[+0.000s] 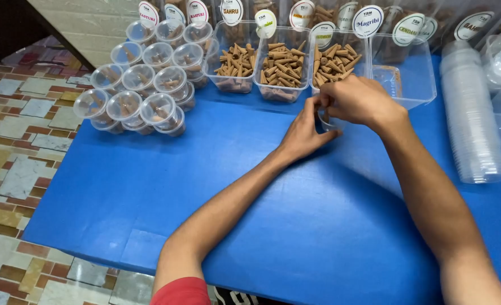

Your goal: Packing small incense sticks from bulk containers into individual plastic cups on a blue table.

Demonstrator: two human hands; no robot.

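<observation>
My left hand [304, 131] rests on the blue table [149, 192] and holds a small clear plastic cup [325, 121] between its fingers. My right hand [359, 100] is curled over the cup's mouth, its fingertips pinching a brown cone [325, 108] just above it. Both hands meet in front of three clear tubs filled with brown incense cones [284, 66].
Stacks of small lidded clear cups [143, 85], each with cones inside, stand at the back left. An empty clear tub [406, 76] sits at the back right. A tall stack of clear cups [472, 113] lies along the right edge. Tiled floor lies to the left.
</observation>
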